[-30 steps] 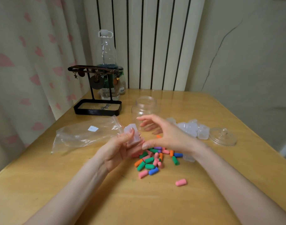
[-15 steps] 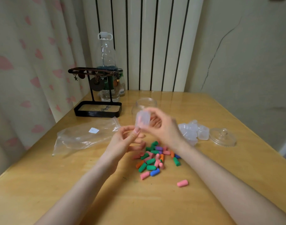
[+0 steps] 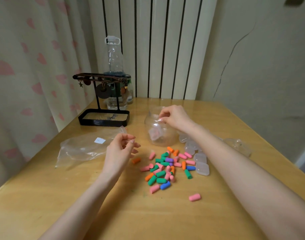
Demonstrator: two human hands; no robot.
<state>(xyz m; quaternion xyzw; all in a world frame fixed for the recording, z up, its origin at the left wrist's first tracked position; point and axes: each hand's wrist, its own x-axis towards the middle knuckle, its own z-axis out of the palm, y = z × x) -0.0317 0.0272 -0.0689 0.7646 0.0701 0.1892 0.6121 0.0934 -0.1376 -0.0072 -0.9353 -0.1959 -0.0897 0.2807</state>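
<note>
A clear plastic jar [image 3: 167, 142] stands open in the middle of the wooden table. Inside it lies a small clear box [image 3: 155, 134], tilted, with something pink in it. My right hand [image 3: 176, 116] hovers at the jar's mouth, fingers loosely curled and holding nothing. My left hand [image 3: 120, 151] hangs just above the table to the left of the jar, fingers relaxed and empty. A pile of several coloured foam earplugs [image 3: 165, 168] lies in front of the jar. More small clear boxes [image 3: 200, 163] sit to the right of the pile.
A crumpled clear plastic bag [image 3: 85, 148] lies at the left. A black jewellery stand [image 3: 103, 116] and a tall clear bottle [image 3: 113, 66] stand at the back left. The jar's lid [image 3: 238, 146] lies at the right, behind my forearm. One pink earplug [image 3: 194, 197] lies apart, nearer me.
My right hand took the small box from my left hand, carried it to the jar and let it go inside. My left hand drew back to the left, empty.
</note>
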